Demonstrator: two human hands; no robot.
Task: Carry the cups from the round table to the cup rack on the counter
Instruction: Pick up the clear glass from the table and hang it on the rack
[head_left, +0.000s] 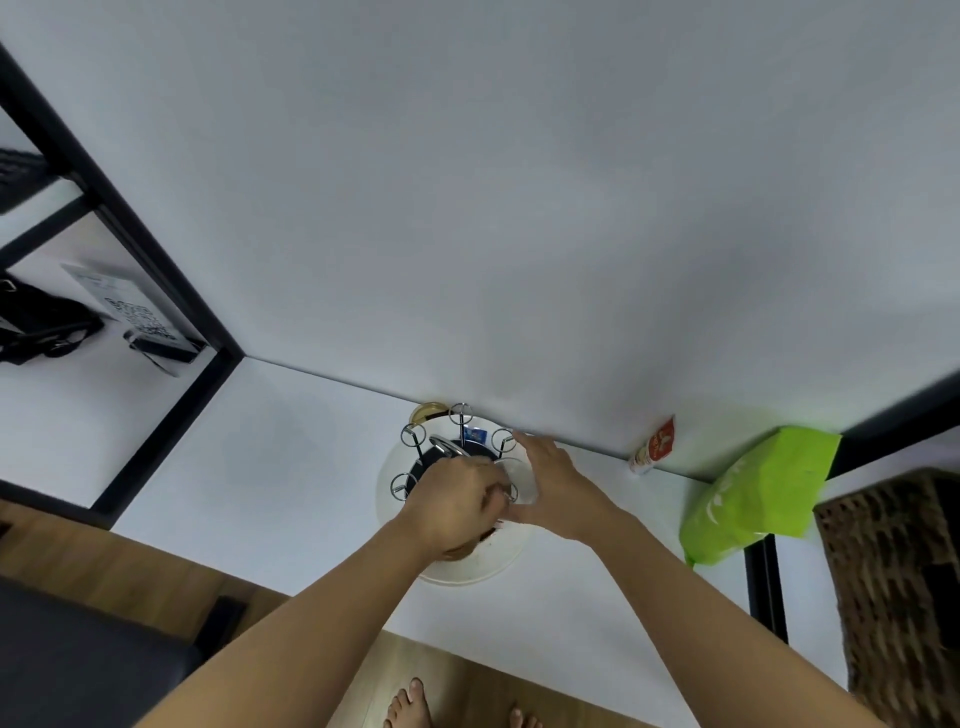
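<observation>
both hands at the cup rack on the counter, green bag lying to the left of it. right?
Not quite. In the head view the green bag lies to the right of the cup rack, not the left. Both hands, left and right, are at the rack.
</observation>
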